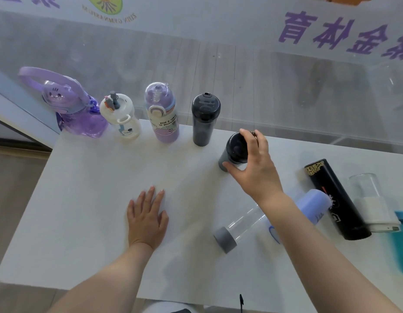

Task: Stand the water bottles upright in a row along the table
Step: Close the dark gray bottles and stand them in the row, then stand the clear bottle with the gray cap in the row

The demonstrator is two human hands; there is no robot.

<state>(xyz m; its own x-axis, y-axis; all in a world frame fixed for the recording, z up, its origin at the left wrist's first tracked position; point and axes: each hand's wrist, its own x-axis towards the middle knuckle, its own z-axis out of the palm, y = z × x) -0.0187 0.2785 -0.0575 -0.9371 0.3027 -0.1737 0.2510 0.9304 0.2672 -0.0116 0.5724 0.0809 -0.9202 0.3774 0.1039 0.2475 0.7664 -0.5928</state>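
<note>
Table [87,199]: white, matte, bare stretch ahead of the left hand.
Row: four bottles upright along far edge, purple jug [80,109] to dark tumbler [205,119].
Right hand [252,163]: fingers curled around grey bottle [233,152], beside the tumbler.
Left hand [147,216]: flat, fingers straight, resting on tabletop.
Lying: clear bottle [241,227], black flask [336,199].

A single head-worn camera looks forward and steeply down over a white table [87,199], close enough that both forearms enter from the bottom edge. It faces the table's far edge and a glass wall [241,75] behind it (the wide lens bends the table edges outward), with the table filling most of the frame
</note>
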